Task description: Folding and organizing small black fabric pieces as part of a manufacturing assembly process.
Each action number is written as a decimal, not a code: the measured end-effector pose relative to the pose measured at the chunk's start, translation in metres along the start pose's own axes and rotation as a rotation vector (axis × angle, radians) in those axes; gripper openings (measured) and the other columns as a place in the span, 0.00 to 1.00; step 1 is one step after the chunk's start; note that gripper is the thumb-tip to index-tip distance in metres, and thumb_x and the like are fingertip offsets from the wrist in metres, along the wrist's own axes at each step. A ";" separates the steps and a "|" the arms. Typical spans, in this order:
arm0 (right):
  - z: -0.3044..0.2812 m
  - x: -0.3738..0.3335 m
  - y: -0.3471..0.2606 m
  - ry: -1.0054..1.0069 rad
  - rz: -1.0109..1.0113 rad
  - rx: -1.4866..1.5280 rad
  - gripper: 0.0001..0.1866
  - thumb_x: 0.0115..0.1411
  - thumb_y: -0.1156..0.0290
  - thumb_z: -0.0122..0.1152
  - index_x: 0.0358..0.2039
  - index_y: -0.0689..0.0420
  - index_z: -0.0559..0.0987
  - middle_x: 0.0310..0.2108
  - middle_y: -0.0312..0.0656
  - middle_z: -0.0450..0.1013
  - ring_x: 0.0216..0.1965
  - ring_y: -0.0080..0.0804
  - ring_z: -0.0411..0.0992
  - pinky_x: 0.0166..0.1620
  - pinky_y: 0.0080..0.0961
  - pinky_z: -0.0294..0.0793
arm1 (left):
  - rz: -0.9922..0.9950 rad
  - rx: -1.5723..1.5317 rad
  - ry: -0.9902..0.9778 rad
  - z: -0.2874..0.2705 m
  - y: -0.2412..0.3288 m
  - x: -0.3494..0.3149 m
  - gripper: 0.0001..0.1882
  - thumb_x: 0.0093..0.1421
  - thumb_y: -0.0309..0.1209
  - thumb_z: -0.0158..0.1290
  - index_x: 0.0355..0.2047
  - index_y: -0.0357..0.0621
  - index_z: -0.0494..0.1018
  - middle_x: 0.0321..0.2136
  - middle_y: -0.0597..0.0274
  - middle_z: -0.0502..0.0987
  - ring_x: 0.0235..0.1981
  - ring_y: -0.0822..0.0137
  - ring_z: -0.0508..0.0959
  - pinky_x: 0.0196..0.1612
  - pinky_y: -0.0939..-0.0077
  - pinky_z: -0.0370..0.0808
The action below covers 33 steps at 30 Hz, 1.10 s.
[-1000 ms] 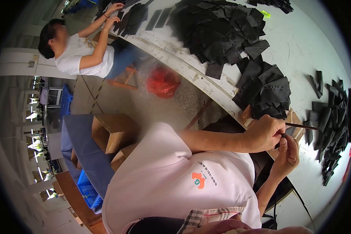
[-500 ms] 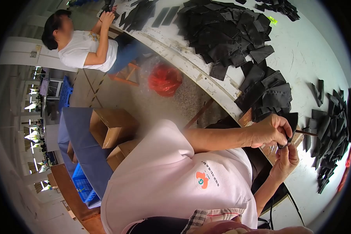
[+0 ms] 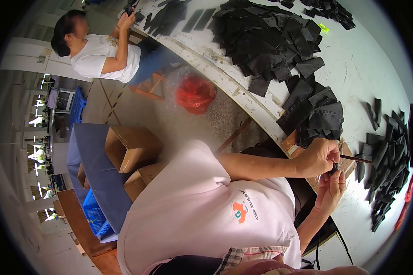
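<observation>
My left hand [image 3: 317, 158] reaches in from the left, fingers pinched on a small black fabric piece [image 3: 334, 169]. Just below it, my right hand [image 3: 331, 191] pinches the lower end of the same piece, thumb and fingers together. Most of the piece is hidden by the fingers. Close beside the hands, a thin dark rod [image 3: 357, 159] sticks out over the table from a brown wooden block [image 3: 348, 151]. A stack of flat black fabric pieces [image 3: 323, 117] lies just beyond my left hand.
A large heap of black pieces [image 3: 266, 41] covers the far part of the white table [image 3: 362, 68]. Narrow black strips [image 3: 387, 158] lie to the right. On the left are cardboard boxes [image 3: 133, 146], a red plastic bag [image 3: 195, 94] and a person in a white shirt [image 3: 108, 57].
The wide black flap that stood up beside my left fingers is out of sight. Both hands have shifted slightly left and remain close together on the piece.
</observation>
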State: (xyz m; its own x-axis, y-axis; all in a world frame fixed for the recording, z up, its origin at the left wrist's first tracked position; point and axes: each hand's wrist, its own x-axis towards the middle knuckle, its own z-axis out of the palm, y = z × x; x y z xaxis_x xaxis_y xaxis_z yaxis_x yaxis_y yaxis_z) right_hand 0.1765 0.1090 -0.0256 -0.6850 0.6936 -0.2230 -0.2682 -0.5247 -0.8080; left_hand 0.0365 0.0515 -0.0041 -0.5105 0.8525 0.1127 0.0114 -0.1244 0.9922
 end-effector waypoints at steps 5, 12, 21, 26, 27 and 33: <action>0.028 -0.015 -0.013 0.068 -0.101 0.000 0.13 0.55 0.67 0.53 0.37 0.61 0.69 0.35 0.40 0.70 0.35 0.26 0.69 0.38 0.17 0.69 | -0.516 -0.959 -0.536 -0.011 0.019 0.000 0.09 0.39 0.15 0.46 0.26 0.30 0.67 0.16 0.61 0.70 0.09 0.78 0.64 0.10 0.87 0.58; 0.002 -0.007 -0.010 0.042 -0.260 -0.051 0.12 0.57 0.69 0.49 0.38 0.63 0.68 0.36 0.41 0.68 0.37 0.27 0.68 0.43 0.21 0.68 | -0.032 -0.030 -0.273 0.007 0.031 -0.008 0.10 0.41 0.19 0.51 0.28 0.34 0.70 0.20 0.57 0.72 0.15 0.71 0.69 0.20 0.77 0.66; 0.033 -0.004 -0.018 0.266 -0.631 -0.789 0.08 0.59 0.71 0.46 0.32 0.64 0.70 0.31 0.37 0.66 0.33 0.18 0.63 0.37 0.12 0.62 | 0.109 -0.085 0.065 0.017 0.021 -0.003 0.05 0.41 0.17 0.52 0.19 0.35 0.68 0.18 0.57 0.71 0.17 0.67 0.71 0.22 0.77 0.67; 0.015 -0.009 -0.018 0.175 -0.334 -0.263 0.09 0.58 0.70 0.47 0.33 0.63 0.69 0.30 0.36 0.66 0.32 0.19 0.65 0.37 0.15 0.65 | -0.186 -0.482 -0.154 0.010 0.016 0.008 0.05 0.45 0.17 0.52 0.21 0.36 0.67 0.18 0.62 0.71 0.11 0.78 0.63 0.12 0.84 0.59; 0.017 -0.009 -0.019 0.167 -0.331 -0.263 0.09 0.58 0.70 0.47 0.33 0.63 0.69 0.30 0.36 0.66 0.32 0.19 0.65 0.37 0.15 0.65 | -0.429 -0.724 -0.287 0.005 0.022 0.008 0.05 0.46 0.18 0.52 0.23 0.36 0.67 0.19 0.64 0.70 0.10 0.81 0.61 0.11 0.87 0.56; 0.043 -0.034 -0.055 0.059 -0.402 -0.327 0.18 0.56 0.62 0.49 0.35 0.67 0.68 0.34 0.43 0.68 0.37 0.30 0.68 0.45 0.23 0.64 | -0.640 -1.383 -0.844 -0.005 0.056 0.008 0.11 0.49 0.19 0.48 0.34 0.34 0.65 0.22 0.64 0.68 0.07 0.85 0.56 0.07 0.93 0.49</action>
State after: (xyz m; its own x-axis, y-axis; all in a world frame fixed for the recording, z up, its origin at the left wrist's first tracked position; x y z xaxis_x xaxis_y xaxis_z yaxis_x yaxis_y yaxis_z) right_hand 0.1850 0.0927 0.0499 -0.5293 0.8402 0.1176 -0.2703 -0.0356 -0.9621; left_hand 0.0287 0.0484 0.0520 0.4151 0.8885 0.1954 -0.9071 0.3877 0.1638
